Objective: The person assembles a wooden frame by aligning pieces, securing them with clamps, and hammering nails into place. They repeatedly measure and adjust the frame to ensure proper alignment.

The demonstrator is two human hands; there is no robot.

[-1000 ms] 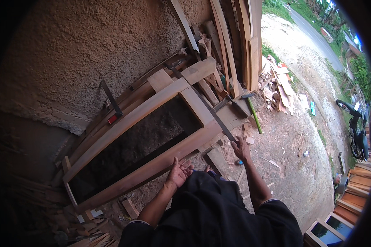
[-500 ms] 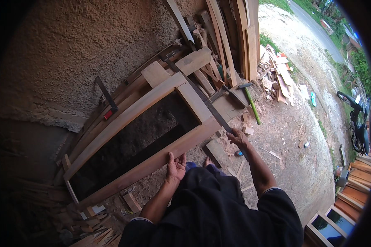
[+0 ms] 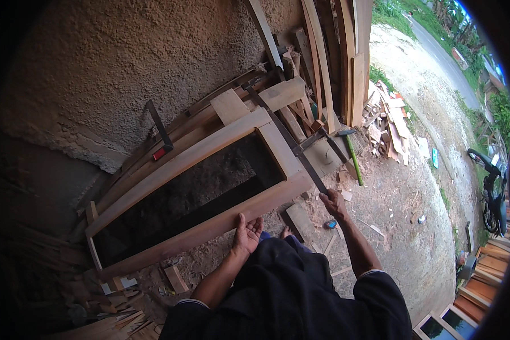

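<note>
A wooden frame (image 3: 209, 237), shaped like a window sash, lies slanted in front of me. Across its right end runs a long dark bar clamp (image 3: 277, 126), with a sliding jaw and handle beyond the frame's corner. My right hand (image 3: 335, 204) is closed around the near end of that bar. Beside the frame's near rail is my left hand (image 3: 247, 234), palm up and fingers apart, holding nothing; its thumb is at the rail, though contact is hard to judge. Another dark metal bar with a red part (image 3: 160, 153) rests at the frame's far side.
A hammer with a green handle (image 3: 355, 158) leans near the clamp. Long boards (image 3: 345, 62) stand against the rough wall (image 3: 136, 56). Offcuts (image 3: 388, 122) are heaped to the right, more scraps lie lower left, and a motorcycle (image 3: 494, 195) stands far right.
My right hand's fingers, looser at the bar's end before, now wrap round it. My left hand stays open by the near rail. The whole view has shifted slightly.
</note>
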